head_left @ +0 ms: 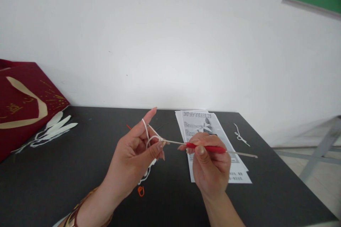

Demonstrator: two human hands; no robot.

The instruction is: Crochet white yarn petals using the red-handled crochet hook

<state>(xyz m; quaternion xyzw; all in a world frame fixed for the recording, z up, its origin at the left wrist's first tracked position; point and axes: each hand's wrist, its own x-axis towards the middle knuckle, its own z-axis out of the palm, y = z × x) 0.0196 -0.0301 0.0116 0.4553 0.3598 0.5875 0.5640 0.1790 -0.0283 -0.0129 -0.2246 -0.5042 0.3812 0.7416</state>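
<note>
White yarn [145, 127] loops around the raised index finger of my left hand [134, 154]. That hand's thumb and other fingers pinch the yarn where its strands meet. My right hand [211, 170] grips a crochet hook [206, 148] by its red handle. A metal shaft with a hooked tip sticks out of the handle on the right. On the other side, a thin pale length runs from the handle to the pinched yarn; whether it is shaft or strand is hard to tell. More white yarn shows below my left hand, partly hidden by it.
An orange stitch marker [141, 191] lies on the black table [93, 152]. Printed sheets [186, 124] are under my right hand. White crocheted petals [60, 129] rest beside a dark red gift bag [21, 95]. A loose yarn piece [239, 136] lies right; a white wall stands behind.
</note>
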